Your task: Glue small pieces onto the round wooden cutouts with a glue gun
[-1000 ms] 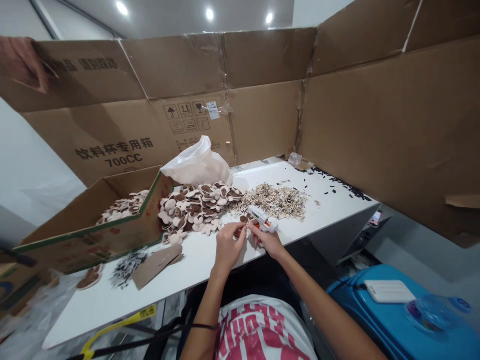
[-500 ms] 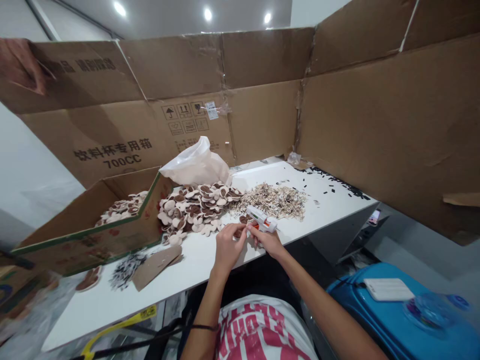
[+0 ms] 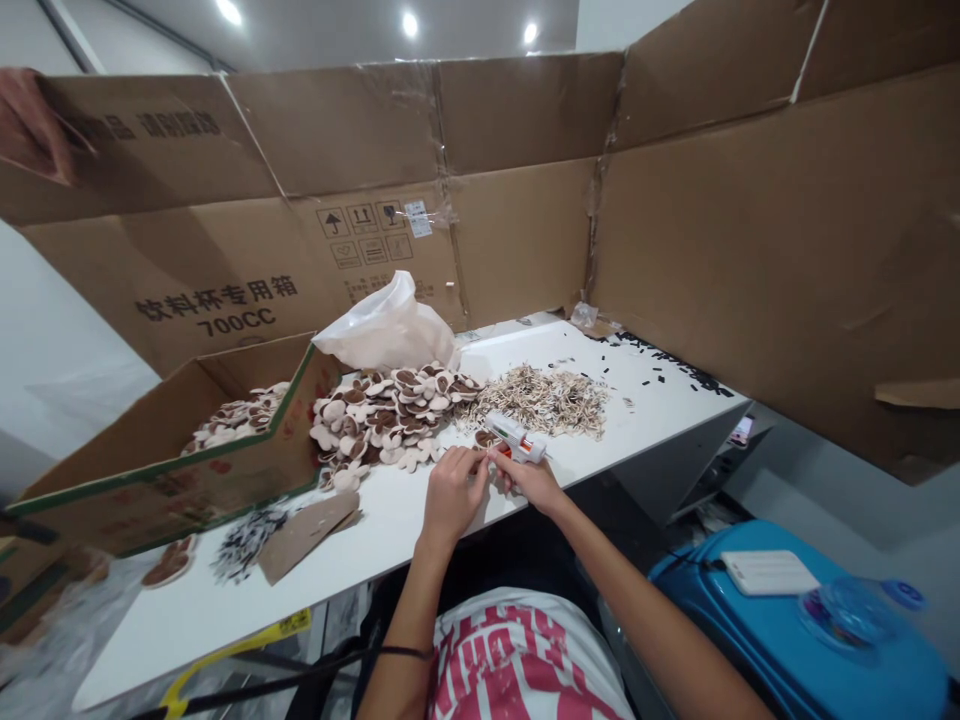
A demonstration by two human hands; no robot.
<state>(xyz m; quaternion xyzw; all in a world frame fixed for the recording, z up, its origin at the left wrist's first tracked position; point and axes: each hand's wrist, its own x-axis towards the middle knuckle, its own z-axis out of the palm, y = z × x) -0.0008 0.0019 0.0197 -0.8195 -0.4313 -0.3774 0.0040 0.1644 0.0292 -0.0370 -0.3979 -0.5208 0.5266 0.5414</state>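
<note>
Carton (image 3: 225, 495), brown-and-cream pieces (image 3: 386, 415), pale strips (image 3: 559, 400); glue gun (image 3: 515, 436) close by. Left hand (image 3: 451, 492), right hand (image 3: 531, 480) — fingertips pinched (item between indistinct).

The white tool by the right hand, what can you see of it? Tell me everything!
The white tool looks like a small glue gun: smooth, plastic-looking body, greenish mark on it, orange-red parts low down. It slants on the near side of the heap of pale thin pieces. The right hand partly hides it; its grip is unclear.

A white device (image 3: 770, 573) and a plastic bottle (image 3: 846, 612) rest on a blue case (image 3: 750, 627) as ceiling lights (image 3: 409, 24) shine above cardboard panels (image 3: 765, 240)
</note>
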